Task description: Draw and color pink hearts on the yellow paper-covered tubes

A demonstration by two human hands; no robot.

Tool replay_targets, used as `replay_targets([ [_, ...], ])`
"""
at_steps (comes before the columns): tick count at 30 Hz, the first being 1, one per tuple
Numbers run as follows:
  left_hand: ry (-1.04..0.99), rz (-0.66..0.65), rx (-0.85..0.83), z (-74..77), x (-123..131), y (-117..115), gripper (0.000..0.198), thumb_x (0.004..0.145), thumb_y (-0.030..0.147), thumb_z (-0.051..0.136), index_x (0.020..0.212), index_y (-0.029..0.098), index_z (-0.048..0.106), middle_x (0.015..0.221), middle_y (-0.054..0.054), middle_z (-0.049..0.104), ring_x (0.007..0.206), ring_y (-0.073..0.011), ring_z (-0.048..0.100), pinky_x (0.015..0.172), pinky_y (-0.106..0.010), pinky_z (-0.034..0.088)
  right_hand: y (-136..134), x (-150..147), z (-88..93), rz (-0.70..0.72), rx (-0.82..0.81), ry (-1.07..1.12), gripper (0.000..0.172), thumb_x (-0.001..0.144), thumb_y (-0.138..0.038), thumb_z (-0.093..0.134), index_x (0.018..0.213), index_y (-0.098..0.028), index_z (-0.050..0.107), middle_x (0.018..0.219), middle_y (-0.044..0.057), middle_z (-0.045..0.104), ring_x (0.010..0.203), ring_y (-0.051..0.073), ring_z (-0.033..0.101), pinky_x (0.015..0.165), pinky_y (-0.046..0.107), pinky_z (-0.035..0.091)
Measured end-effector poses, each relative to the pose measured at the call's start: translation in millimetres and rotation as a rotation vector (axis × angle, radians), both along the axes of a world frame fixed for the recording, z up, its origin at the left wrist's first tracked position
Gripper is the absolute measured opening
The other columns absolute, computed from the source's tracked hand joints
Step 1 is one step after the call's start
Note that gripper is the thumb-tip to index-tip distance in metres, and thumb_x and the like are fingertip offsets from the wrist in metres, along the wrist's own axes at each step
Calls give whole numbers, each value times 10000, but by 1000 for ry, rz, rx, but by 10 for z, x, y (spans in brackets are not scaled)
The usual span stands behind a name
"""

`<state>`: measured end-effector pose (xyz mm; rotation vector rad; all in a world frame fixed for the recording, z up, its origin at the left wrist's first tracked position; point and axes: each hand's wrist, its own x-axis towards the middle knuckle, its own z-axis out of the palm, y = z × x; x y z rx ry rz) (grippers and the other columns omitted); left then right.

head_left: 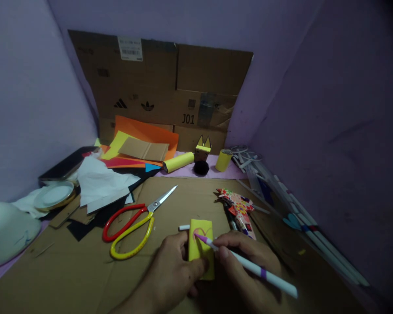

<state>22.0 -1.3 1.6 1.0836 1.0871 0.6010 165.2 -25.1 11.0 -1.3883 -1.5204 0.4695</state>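
Observation:
A small yellow paper piece [201,242] lies on the brown cardboard sheet [85,279] in front of me. My left hand [170,274] presses on it, thumb on its lower edge and fingers curled at its left side. My right hand [249,266] grips a white marker [252,268] with a purple band. Its pink tip rests on the yellow paper beside a pink heart outline [203,231]. A white pen cap [184,227] lies just left of the paper's top edge.
Red and yellow scissors [131,226] lie to the left. Patterned paper pieces [237,205] sit to the right, white sticks [301,222] along the right wall. Behind are yellow rolls [178,162], a small eared paper box [203,152], coloured paper sheets [140,139], white tissue [100,183] and a bowl [6,231].

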Motion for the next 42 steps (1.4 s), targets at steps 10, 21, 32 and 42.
replay_targets([
  [10,-1,11,-29,6,-8,16,278,620,249,622,845,111,535,637,15,556,456,-83,476,372,-185,409,1,49,3,26,-24,-57,185,727,-258,551,615,-216,692,522,-7,669,440,143,593,423,207,430],
  [21,6,5,-29,-41,-21,30,331,625,277,632,894,105,544,624,2,585,396,-74,474,358,-192,399,26,99,-28,37,-69,-72,199,774,-284,540,703,-211,711,544,4,676,438,146,601,394,202,435],
  [32,-8,18,-22,-59,-21,10,290,616,265,641,847,118,547,623,11,575,413,-74,478,353,-182,410,13,27,7,20,-35,8,190,734,-264,548,624,-216,695,514,-11,663,419,130,589,409,191,436],
  [42,1,17,-27,-60,-19,23,291,613,242,623,861,105,554,612,10,579,385,-68,471,351,-187,413,26,73,-7,61,-31,-50,180,761,-245,546,673,-208,699,539,-7,678,421,129,598,400,185,442],
])
